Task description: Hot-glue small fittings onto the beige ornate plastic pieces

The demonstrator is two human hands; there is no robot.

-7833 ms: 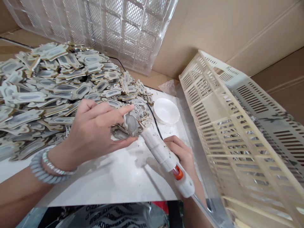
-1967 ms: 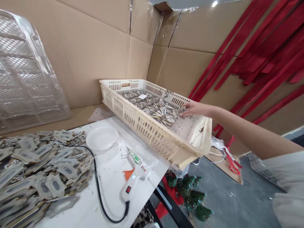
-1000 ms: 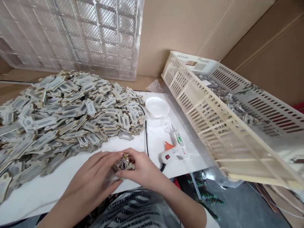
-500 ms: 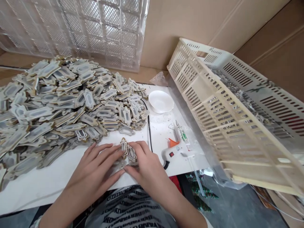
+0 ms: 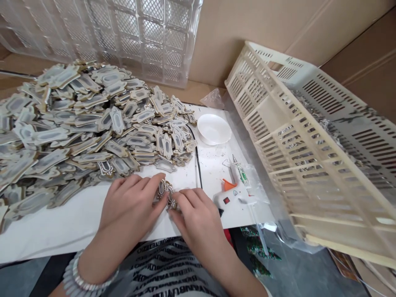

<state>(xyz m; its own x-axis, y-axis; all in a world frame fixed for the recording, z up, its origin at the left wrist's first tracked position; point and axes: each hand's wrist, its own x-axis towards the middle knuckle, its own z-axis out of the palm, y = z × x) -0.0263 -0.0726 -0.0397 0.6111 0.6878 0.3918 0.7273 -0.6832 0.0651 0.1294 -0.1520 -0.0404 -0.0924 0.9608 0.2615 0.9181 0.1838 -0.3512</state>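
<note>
Two small ornate frame pieces (image 5: 163,188) lie together between my hands over the white tabletop, near its front edge. My left hand (image 5: 131,206) pinches the left piece between thumb and fingers. From the other side my right hand (image 5: 198,214) has its thumb and fingers closed on the right piece. The fingertips hide parts of both pieces. Just beyond my hands spreads a large pile of similar grey frame pieces (image 5: 86,119), most of them lying with their plain side up.
A white bowl (image 5: 214,129) sits right of the pile. Nearer are a white glue gun (image 5: 230,199), an orange-tipped piece (image 5: 229,185) and a green-labelled tool (image 5: 241,173). A cream slotted crate (image 5: 269,119) stands right; a clear compartment tray (image 5: 145,37) leans behind.
My left hand has shifted from reaching across the pieces to a tighter pinch at their left, and its bracelets now show. The view has moved slightly.
</note>
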